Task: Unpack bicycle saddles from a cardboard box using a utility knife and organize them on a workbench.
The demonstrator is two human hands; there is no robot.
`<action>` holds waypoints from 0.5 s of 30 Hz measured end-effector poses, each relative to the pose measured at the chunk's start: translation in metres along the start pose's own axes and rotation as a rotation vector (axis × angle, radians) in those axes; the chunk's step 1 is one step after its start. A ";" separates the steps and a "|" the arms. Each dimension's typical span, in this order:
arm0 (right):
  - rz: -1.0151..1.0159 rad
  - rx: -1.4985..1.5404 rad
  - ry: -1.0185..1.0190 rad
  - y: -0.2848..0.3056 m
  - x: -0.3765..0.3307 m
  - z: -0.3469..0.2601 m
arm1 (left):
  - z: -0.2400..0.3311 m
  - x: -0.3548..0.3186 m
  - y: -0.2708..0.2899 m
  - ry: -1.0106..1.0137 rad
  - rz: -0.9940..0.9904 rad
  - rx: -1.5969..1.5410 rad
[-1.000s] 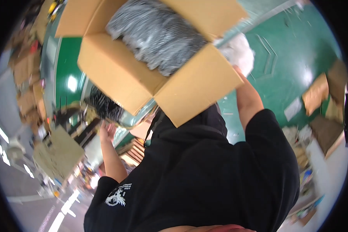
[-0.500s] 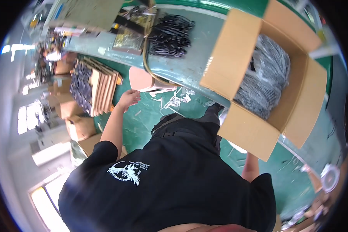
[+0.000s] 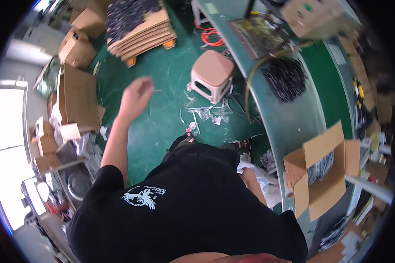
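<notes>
My left hand [image 3: 138, 93] is held out over the green floor at the left, smeared by motion. Its fingers are loosely curled, the thumb stands a little apart, and nothing shows in it. Low beside the workbench, my right hand [image 3: 249, 176] is at a white plastic bag [image 3: 272, 193], which hangs against the arm and seems gripped; the fingers are mostly hidden. To the right on the bench, an open cardboard box [image 3: 300, 193] holds dark goods in clear plastic [image 3: 321, 168].
A pink plastic stool [image 3: 213, 70] stands ahead by the workbench [image 3: 289, 127], with plastic scraps [image 3: 215, 116] near it. Black strips [image 3: 285, 81] lie on the bench. Flattened cardboard [image 3: 147, 37] is stacked far left. Cartons [image 3: 79, 96] line the left side. An orange cable [image 3: 211, 37] lies beyond the stool.
My view has turned left, so the bench and open box now sit farther right and look smaller. The stool and stacked cardboard appear nearer the middle. The white bag has come along with my right arm.
</notes>
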State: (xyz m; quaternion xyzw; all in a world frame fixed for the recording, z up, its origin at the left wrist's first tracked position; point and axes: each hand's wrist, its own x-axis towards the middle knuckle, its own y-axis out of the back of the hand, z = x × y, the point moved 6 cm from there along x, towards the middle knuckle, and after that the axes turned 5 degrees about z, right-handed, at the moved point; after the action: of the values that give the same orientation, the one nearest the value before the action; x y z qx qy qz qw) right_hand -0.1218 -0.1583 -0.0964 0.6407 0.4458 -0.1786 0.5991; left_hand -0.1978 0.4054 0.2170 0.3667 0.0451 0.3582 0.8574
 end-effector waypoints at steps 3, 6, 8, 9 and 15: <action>0.011 -0.097 0.104 0.022 0.033 -0.040 | 0.114 0.003 0.119 -0.477 0.321 0.041; 0.009 -0.202 0.193 0.053 0.065 -0.093 | 0.180 -0.026 0.219 -0.784 0.525 -0.216; 0.020 -0.234 0.230 0.083 0.076 -0.145 | 0.190 -0.024 0.208 -0.751 0.567 -0.205; 0.080 -0.217 0.298 0.100 0.081 -0.172 | 0.171 -0.022 0.234 -0.741 0.591 -0.201; 0.348 -0.507 0.911 0.107 0.193 -0.264 | 0.076 0.017 0.401 -0.926 0.673 -0.152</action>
State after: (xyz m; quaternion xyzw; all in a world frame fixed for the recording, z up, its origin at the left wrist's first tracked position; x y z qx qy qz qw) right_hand -0.0140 0.1674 -0.1206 0.5529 0.5767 0.3316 0.5017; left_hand -0.3927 0.5612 0.5411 0.4167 -0.4801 0.4154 0.6506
